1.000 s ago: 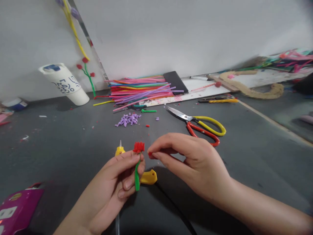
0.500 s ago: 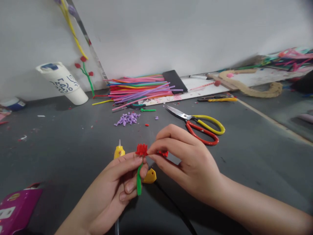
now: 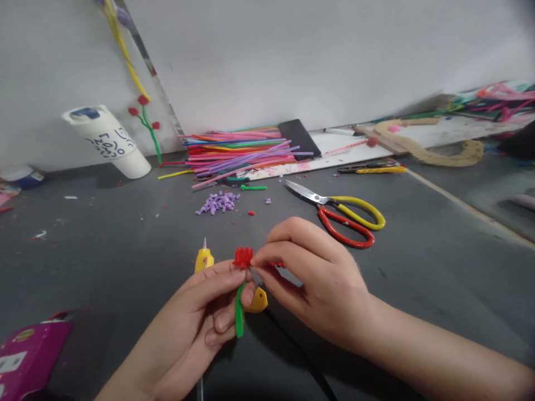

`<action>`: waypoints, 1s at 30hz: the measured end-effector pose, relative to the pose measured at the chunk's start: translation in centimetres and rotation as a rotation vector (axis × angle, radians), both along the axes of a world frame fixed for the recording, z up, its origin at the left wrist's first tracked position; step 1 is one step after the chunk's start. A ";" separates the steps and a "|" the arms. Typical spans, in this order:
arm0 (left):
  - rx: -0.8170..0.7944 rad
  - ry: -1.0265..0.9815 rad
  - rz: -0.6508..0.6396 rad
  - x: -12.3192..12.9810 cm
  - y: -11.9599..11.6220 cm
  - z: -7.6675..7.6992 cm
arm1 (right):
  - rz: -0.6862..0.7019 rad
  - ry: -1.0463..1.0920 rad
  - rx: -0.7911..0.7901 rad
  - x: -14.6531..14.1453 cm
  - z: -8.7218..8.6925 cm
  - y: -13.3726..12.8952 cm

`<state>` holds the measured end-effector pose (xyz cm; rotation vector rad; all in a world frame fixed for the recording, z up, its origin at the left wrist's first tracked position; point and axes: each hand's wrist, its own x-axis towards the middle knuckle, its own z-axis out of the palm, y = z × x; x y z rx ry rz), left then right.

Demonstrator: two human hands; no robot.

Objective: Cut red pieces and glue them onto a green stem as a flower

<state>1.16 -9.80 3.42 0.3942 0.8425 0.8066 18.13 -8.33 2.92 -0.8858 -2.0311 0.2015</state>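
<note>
My left hand (image 3: pixel 204 312) pinches a small red fringed flower (image 3: pixel 243 257) between thumb and fingers, just above a green stem (image 3: pixel 239 312) that hangs down in front of the fingers. At the flower's right edge, the thumb and forefinger of my right hand (image 3: pixel 313 273) are pressed together on a red strip (image 3: pixel 278 264), partly hidden behind the fingers. Behind and below my left hand lies a yellow glue gun (image 3: pixel 204 260), its nozzle pointing away and its body mostly covered.
Open scissors (image 3: pixel 353 220) lie beyond my right hand. Purple bits (image 3: pixel 219 203) are piled ahead, before colourful pipe cleaners (image 3: pixel 238 153) and a black phone (image 3: pixel 298 139). A white tumbler (image 3: pixel 111 142) stands back left, a magenta box (image 3: pixel 33 356) near left.
My right hand has dropped slightly and shifted a little left, covering more of the red strip. The flower and green stem have moved very slightly right and down.
</note>
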 end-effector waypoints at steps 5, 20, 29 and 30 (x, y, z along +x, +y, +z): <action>0.019 0.016 -0.020 -0.1 0.1 -0.2 | -0.006 -0.007 0.021 -0.1 -0.2 -0.1; 0.047 0.050 -0.007 0.1 0.1 -0.1 | -0.002 -0.066 0.114 -0.1 -0.4 0.2; 0.061 0.083 0.015 0.0 -0.1 -0.2 | 0.019 -0.082 0.145 -0.1 -0.3 0.2; 0.067 0.077 0.032 0.0 -0.1 -0.3 | 0.022 -0.085 0.154 -0.1 -0.4 0.1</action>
